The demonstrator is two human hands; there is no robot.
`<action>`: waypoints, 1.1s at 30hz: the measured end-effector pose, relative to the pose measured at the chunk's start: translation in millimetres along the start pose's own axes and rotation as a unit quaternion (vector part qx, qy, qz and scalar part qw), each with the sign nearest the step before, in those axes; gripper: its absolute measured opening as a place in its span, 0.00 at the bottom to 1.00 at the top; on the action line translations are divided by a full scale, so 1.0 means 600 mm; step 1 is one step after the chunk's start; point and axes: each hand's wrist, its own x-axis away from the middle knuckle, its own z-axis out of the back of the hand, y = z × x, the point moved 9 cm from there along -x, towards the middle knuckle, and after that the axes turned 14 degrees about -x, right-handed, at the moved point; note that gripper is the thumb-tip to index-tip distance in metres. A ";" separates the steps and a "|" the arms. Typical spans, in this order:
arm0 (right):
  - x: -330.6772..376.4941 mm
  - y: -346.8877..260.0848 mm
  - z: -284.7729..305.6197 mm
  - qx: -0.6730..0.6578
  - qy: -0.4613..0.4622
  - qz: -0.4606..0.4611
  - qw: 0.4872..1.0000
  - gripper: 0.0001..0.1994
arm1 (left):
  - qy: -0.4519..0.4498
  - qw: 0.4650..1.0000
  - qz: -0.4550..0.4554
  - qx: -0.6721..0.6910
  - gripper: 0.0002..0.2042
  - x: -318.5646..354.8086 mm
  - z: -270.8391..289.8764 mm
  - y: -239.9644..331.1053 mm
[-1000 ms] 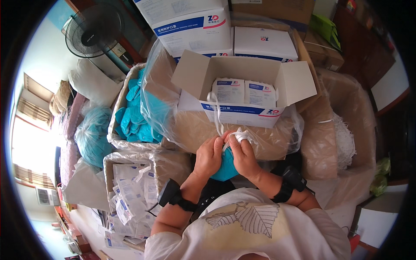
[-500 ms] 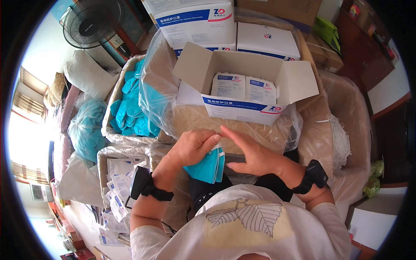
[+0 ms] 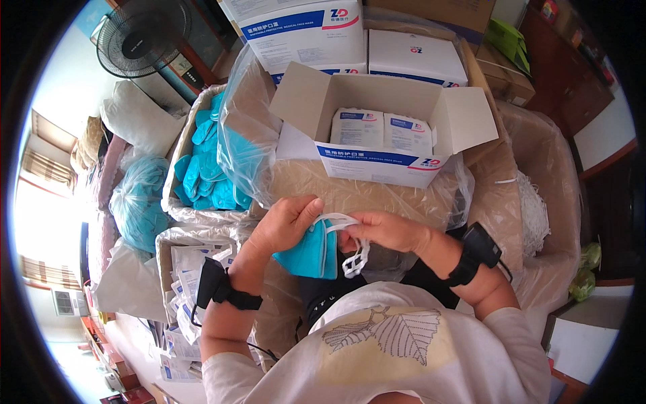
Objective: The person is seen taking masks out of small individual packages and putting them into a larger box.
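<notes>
Shifting mask [image 3: 304, 254] slightly leftward since a moment ago, holding it over lap [image 3: 321, 295], clamping its upper edge in left hand [image 3: 286, 223] with fingers curled; no longer spreading right hand [image 3: 389, 230] flat but pinching white strap [image 3: 338, 219] between thumb and fingers, letting a loop [image 3: 356, 262] dangle.

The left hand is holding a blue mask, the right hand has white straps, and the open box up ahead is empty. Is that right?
Not quite: the open box isn't empty. The head view shows white packets inside. The left hand does hold a blue mask, and the right hand has white straps.
</notes>
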 end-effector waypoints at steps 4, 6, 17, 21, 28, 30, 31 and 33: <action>0.020 -0.013 -0.014 -0.124 -0.061 -0.102 0.985 0.14 | -0.072 0.996 0.008 0.060 0.19 0.000 -0.024 -0.010; 0.025 -0.013 -0.006 -0.110 -0.049 -0.126 0.985 0.16 | -0.051 0.998 0.010 0.044 0.18 -0.001 -0.012 -0.007; -0.022 -0.182 -0.087 -0.336 -0.082 0.298 0.890 0.23 | 0.293 0.955 0.005 -0.047 0.11 -0.010 -0.040 0.025; 0.010 -0.229 0.016 -0.127 0.187 0.518 0.825 0.18 | 0.258 0.961 0.041 -0.088 0.14 -0.022 -0.040 0.033; -0.038 -0.122 0.041 0.531 0.263 0.162 0.789 0.19 | 0.224 0.945 -0.119 -0.205 0.11 -0.027 -0.020 0.052; -0.036 -0.095 0.039 0.573 0.234 0.093 0.780 0.21 | 0.217 0.929 -0.183 -0.236 0.08 -0.022 -0.024 0.059; -0.032 -0.086 0.038 0.560 0.223 0.043 0.797 0.21 | 0.199 0.924 -0.197 -0.261 0.08 -0.024 -0.027 0.059; -0.018 -0.077 0.020 0.529 0.206 0.000 0.824 0.22 | 0.181 0.919 -0.221 -0.272 0.07 -0.018 -0.027 0.059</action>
